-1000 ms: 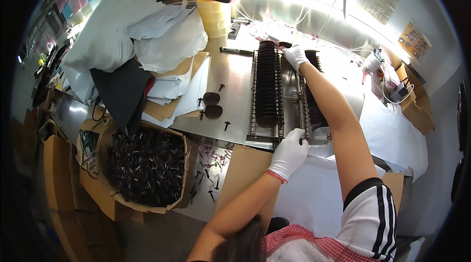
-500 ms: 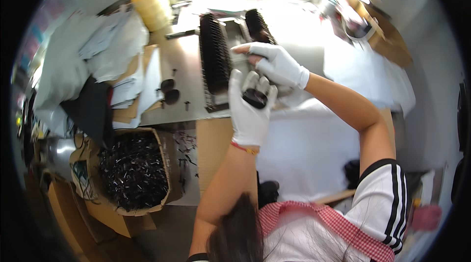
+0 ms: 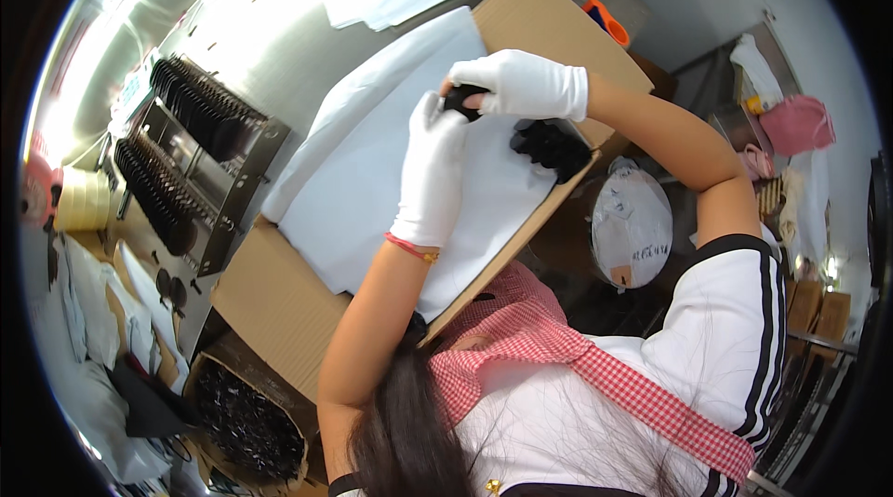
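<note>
My left hand [image 3: 434, 157] and my right hand [image 3: 532, 84], both in white gloves with some bare fingertips, meet above an open cardboard box [image 3: 279, 302]. Between them they hold small dark lens-like pieces [image 3: 462, 100]; the fingers of both are curled round these, and how many there are is hidden. White paper [image 3: 349, 199] lies across the box. A cluster of similar black pieces [image 3: 552, 151] sits on the paper in the box's corner, below my right wrist.
At left on the metal table stands a rack [image 3: 246, 190] with two rows of dark pieces. Loose lens-like pieces [image 3: 171, 287] lie in front of it. A carton of black scraps [image 3: 246, 423] is at lower left. A round white-topped container [image 3: 633, 227] stands right of the box.
The view has swung right, so the rack now appears at left. My hands have moved from beside the rack to above the paper-lined box, with the dark pieces still held.
</note>
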Action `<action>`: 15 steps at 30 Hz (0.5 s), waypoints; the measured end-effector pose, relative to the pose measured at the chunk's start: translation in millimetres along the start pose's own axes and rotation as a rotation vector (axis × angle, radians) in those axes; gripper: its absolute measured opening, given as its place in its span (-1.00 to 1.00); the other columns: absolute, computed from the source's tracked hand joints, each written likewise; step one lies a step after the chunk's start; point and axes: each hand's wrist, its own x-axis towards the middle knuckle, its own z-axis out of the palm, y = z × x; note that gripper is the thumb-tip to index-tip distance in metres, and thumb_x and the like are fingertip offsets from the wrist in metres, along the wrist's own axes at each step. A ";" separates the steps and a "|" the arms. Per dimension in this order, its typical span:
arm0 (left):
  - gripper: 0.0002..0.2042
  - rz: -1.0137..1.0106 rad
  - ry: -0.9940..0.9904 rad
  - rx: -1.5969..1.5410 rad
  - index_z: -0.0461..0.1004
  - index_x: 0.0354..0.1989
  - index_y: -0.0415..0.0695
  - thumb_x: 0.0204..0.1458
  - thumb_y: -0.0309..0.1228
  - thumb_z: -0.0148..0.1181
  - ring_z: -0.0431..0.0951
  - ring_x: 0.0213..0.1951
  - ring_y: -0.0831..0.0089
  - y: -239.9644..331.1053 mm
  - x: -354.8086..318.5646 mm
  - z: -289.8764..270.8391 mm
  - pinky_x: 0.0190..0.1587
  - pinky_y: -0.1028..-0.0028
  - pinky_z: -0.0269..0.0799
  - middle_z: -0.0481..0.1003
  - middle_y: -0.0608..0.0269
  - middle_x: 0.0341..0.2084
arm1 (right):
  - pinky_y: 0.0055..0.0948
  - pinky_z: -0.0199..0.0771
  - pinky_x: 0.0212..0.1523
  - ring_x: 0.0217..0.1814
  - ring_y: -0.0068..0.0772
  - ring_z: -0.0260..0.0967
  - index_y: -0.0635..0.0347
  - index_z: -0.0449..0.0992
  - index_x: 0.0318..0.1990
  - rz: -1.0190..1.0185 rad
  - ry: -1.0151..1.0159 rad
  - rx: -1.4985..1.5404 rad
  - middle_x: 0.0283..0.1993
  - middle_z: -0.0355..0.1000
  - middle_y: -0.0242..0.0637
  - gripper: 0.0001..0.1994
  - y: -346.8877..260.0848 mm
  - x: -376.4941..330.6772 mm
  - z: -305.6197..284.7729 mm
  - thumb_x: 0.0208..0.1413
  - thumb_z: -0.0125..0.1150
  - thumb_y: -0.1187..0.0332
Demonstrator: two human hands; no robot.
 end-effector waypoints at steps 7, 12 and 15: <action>-0.61 -0.614 -0.417 -0.260 0.32 0.06 -0.44 0.11 -0.45 0.13 0.58 -0.17 0.39 -12.3 2.9 71.0 -0.07 0.45 0.49 0.54 0.02 -0.18 | -0.24 0.50 -0.11 -0.19 -0.13 0.51 0.08 0.59 -0.18 0.017 -0.073 -0.307 -0.29 0.56 -0.25 -0.81 62.2 -73.4 14.2 0.02 0.24 0.38; -0.79 -0.770 -0.408 -0.622 0.36 -0.09 -0.42 0.18 -0.53 0.07 0.60 -0.38 0.45 -22.7 28.6 98.3 -0.32 0.52 0.53 0.56 0.09 -0.33 | -0.25 0.42 0.04 -0.05 -0.15 0.45 0.14 0.60 -0.20 -0.045 0.106 -0.328 -0.26 0.55 -0.23 -0.78 67.8 -88.9 27.2 0.09 0.24 0.24; -0.87 -0.713 -0.437 -0.636 0.40 -0.17 -0.36 0.17 -0.56 0.08 0.59 -0.40 0.49 -23.1 42.9 109.1 -0.35 0.52 0.54 0.57 0.14 -0.36 | -0.25 0.42 0.05 -0.07 -0.15 0.46 0.16 0.60 -0.20 -0.022 0.186 -0.290 -0.26 0.55 -0.24 -0.75 63.7 -87.7 40.0 0.10 0.24 0.18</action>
